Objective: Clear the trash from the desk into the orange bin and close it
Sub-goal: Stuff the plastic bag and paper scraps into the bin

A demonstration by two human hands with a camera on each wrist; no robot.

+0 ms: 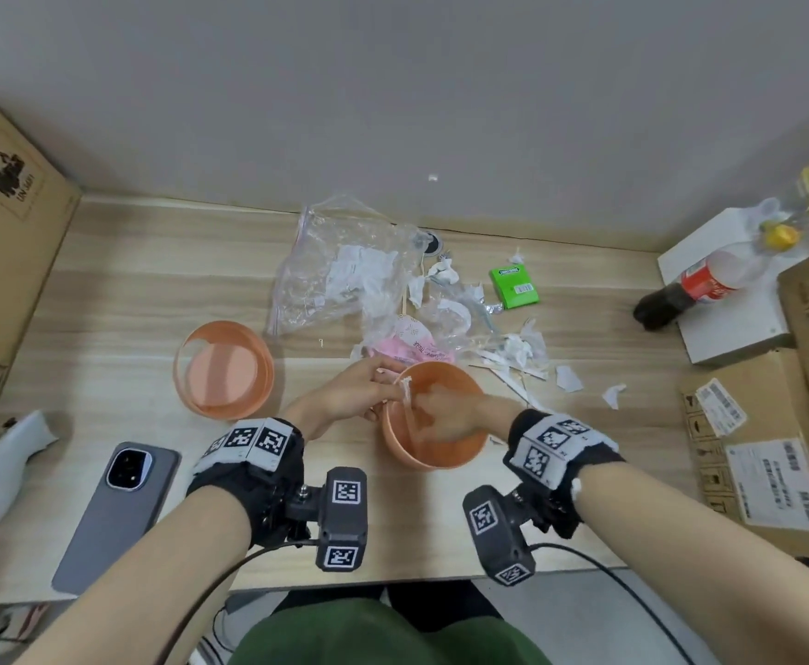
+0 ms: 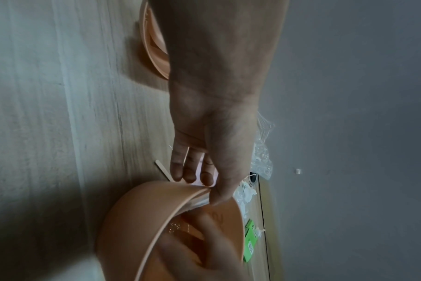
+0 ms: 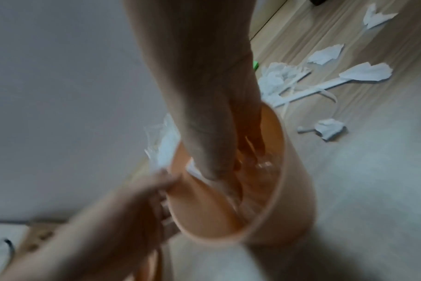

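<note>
1. The left hand (image 1: 355,392) pinched the rim of the orange bin (image 1: 434,453), thumb inside & fingers (image 2: 189,171) curled down the outer wall, steadying it on the desk (image 1: 119,290).
2. The right hand (image 1: 445,415) reached down into the bin's mouth, fingers pointing at the bottom; the wrist view is blurred, so whether they were pinching anything can't be told. A clear film or liner appeared to sit w/ them inside, along w/ a scrap of white.
3. The bin stood upright at the desk's near-centre, just in front of the person, uncovered. Its orange lid (image 1: 222,369) lay apart to the left, hollow side up.
4. Beyond the bin, most of the trash was on the wood: a crumpled clear plastic bag (image 1: 340,271), a pink wrapper (image 1: 414,340) just behind the rim, torn white paper scraps (image 1: 517,352) spread to the right, and a green packet (image 1: 514,286) farther back.
5. Judged stage: early — stuffing or dropping a first load, w/ the bulk of the litter yet to go and the lid not on.
6. Next move likely calls for drawing the right hand out, then gathering the nearby scraps while the left holds the bin from tipping.
7. A phone (image 1: 114,515) lay at near left, not trash.
</note>
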